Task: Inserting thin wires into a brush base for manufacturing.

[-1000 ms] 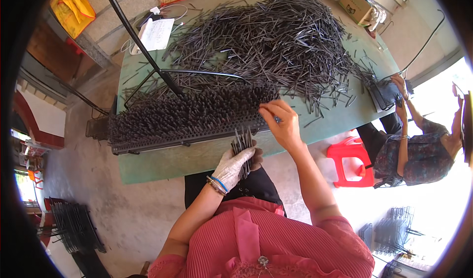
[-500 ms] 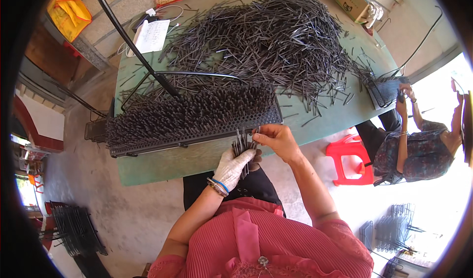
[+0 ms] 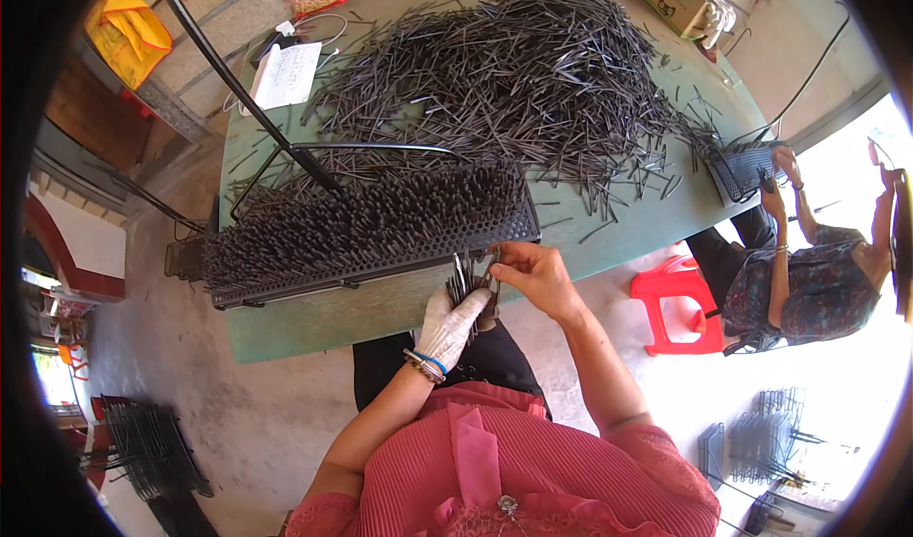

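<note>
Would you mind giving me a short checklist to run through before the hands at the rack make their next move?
1. Left hand has a grip on the dark stick bundle: ok.
2. Right hand is at the bundle's upper end: ok.
3. Right fingers pinch just one stick: cannot tell, too small.
4. Right hand gloved like the left: not ok, it is bare.
5. Perforated black rack shows uncovered holes at its right end: ok.
</note>
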Demonstrator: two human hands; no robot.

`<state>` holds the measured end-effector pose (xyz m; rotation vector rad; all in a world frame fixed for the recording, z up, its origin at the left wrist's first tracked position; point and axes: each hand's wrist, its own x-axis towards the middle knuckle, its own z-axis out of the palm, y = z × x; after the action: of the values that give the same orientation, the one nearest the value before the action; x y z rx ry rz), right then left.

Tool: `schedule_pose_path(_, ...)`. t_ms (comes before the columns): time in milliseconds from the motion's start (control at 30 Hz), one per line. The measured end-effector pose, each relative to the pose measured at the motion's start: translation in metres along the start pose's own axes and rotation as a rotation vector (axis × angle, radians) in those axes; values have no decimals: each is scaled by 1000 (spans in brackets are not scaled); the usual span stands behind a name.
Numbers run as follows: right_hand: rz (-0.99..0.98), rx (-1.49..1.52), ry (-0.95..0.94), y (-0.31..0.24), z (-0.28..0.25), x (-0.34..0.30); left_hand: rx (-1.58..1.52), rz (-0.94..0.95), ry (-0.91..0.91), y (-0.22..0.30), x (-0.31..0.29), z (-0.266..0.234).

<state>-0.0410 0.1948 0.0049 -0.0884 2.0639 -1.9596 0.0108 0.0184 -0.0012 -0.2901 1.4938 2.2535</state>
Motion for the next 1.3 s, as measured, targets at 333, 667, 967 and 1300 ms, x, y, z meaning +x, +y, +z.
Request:
schedule_pose_path(333,-295,-810,15,-41,-20,-9,143,9,79,11,14,-10)
schedule_pose_path(667,-565,-404,436,-44,-26,39,-350,-261,8,13,23,-1)
schedule_pose_path(967,-710,-511,559,-20,-19,58,-249,-214,23,6,18,-2)
schedule_pose_path(1300,-794,-627,597,-18,-18,56,-212,-185,16,13,11,5)
